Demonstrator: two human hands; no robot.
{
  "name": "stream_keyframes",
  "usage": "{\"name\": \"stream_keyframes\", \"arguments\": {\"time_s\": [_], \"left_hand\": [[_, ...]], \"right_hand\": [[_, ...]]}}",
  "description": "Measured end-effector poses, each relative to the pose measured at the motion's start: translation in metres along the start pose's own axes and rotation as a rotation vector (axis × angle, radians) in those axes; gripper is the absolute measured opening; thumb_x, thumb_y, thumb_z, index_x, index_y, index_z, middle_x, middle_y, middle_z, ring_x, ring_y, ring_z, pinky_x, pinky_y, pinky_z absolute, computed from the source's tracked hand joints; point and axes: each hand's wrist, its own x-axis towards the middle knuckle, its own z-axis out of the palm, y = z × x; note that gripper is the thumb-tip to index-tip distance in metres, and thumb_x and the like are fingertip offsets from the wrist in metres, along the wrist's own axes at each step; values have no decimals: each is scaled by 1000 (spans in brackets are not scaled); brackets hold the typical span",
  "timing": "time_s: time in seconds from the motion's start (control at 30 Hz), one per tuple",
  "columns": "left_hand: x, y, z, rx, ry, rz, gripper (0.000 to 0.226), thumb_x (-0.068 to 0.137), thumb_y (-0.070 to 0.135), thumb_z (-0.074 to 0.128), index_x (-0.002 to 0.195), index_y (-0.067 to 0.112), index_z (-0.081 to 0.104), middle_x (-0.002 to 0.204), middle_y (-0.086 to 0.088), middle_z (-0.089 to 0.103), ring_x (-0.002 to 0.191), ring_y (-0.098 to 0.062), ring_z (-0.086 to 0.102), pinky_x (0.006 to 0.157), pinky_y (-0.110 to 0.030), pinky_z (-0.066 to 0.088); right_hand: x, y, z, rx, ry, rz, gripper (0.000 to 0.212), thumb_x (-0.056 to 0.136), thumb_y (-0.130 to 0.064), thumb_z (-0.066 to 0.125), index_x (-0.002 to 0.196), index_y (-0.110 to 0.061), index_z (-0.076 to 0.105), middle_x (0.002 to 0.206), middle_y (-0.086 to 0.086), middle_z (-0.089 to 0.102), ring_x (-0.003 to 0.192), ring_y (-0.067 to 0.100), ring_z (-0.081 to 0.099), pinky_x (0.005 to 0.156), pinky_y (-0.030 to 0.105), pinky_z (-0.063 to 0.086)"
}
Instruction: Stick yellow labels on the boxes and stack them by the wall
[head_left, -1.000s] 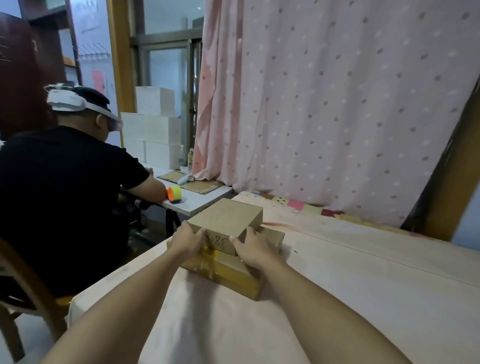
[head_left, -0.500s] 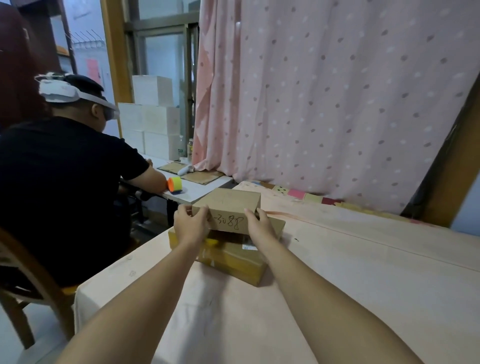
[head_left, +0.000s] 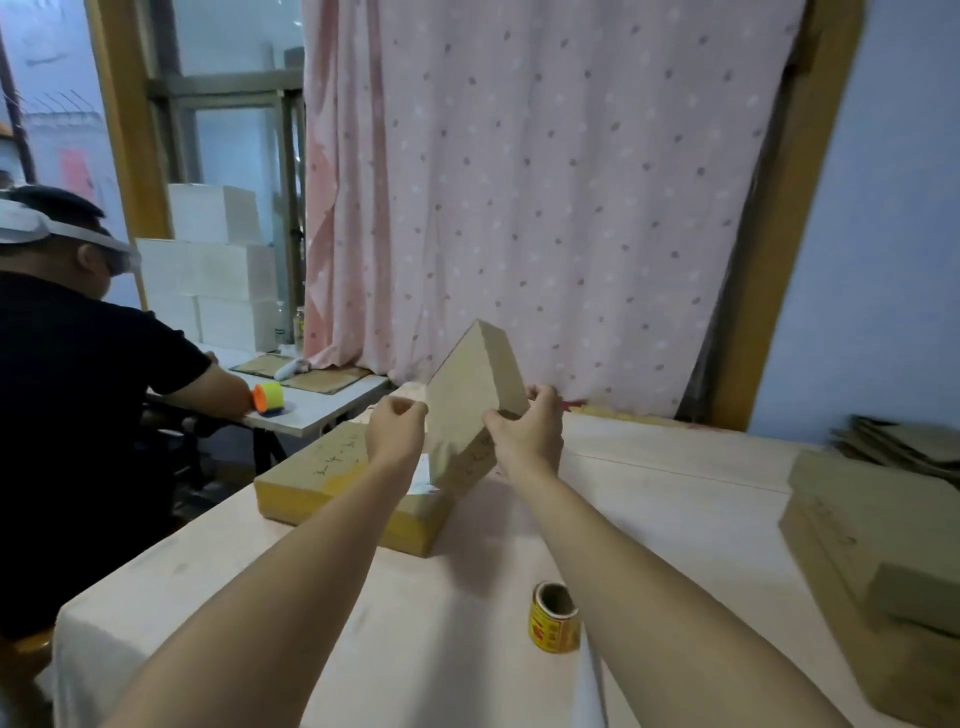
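Observation:
A small brown cardboard box (head_left: 470, 395) stands tipped up on one edge, its lower end resting on a larger flat box (head_left: 311, 483) with yellow tape on its sides. My right hand (head_left: 530, 431) grips the small box's right side, fingers curled over its far edge. My left hand (head_left: 395, 431) is curled against the box's left edge. A roll of yellow labels (head_left: 555, 618) stands on the table (head_left: 649, 519) under my right forearm. There is handwriting on both boxes.
More brown boxes (head_left: 862, 545) are stacked at the table's right edge, with flattened cardboard (head_left: 904, 441) behind them. A pink curtain (head_left: 545, 208) hangs behind the table. A person in black (head_left: 78, 389) sits at the left by another table with white boxes (head_left: 218, 270).
The small box was lying flat on the larger box between both hands. It has been lifted and tipped steeply up on its edge, moving right. The camera view has shifted right and down.

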Motion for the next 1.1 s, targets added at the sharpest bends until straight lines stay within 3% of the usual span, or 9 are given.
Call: {"name": "stream_keyframes", "arguments": {"time_s": [0.07,0.27,0.43,0.53,0.67,0.8,0.9,1.03,1.1], "left_hand": [[-18,17,20,-85,-83,11,9,94,20,58,87,15,62,93,-7,66,84,-24,61,79,-44,55],[-74,56,75,-128,-376,-154,57,74,61,75,105,13,68,94,-11,71,84,-33,73,72,-45,63],[-113,67,113,-140,-417,-231,53,63,42,86,100,11,66,94,-13,72,86,-32,72,70,-45,62],[-130,62,124,-97,-414,-215,50,56,40,82,93,9,68,89,-13,68,77,-31,67,68,-40,57],[-150,57,132,-185,-458,-165,40,58,39,81,84,9,72,83,-12,63,76,-29,57,65,-41,46],[-160,57,130,-231,-536,-121,54,55,41,79,96,6,74,87,-9,72,77,-29,58,57,-35,41],[-159,53,123,-277,-645,-155,65,61,42,77,115,7,72,107,-15,73,90,-31,68,70,-39,51],[-171,46,121,-302,-728,-177,33,88,32,63,111,11,71,104,-10,74,91,-28,68,71,-36,52],[-174,38,124,-298,-700,-174,21,91,23,61,106,11,69,100,-9,70,86,-25,65,71,-35,48]], "right_hand": [[-6,1,-28,-119,-2,-139,55,83,-30,73,129,-19,46,133,-1,49,110,30,60,88,36,48],[-27,12,-98,-416,-65,-510,46,92,-25,66,132,-12,49,130,5,48,114,32,56,87,42,47],[-37,36,-150,-597,-117,-720,53,84,-23,72,130,-20,45,131,-3,45,110,23,57,80,42,58],[-38,39,-187,-450,-174,-514,56,84,-47,73,130,-26,50,134,-13,46,114,12,53,87,29,49],[-24,50,-234,-400,-110,-141,55,94,-58,58,136,-24,51,140,-8,47,124,17,53,100,40,48],[-20,61,-267,-252,29,89,64,96,-53,58,148,-19,42,150,-2,45,131,23,51,101,41,47],[-21,66,-282,-3,5,258,67,94,-54,59,149,-20,43,145,-5,53,127,22,54,96,36,45],[-29,72,-294,223,-131,319,46,94,-53,65,128,-22,62,121,-7,70,106,13,67,93,36,55],[-33,80,-297,215,-111,302,62,83,-61,72,130,-23,59,120,-7,69,110,16,67,99,43,55]]}}
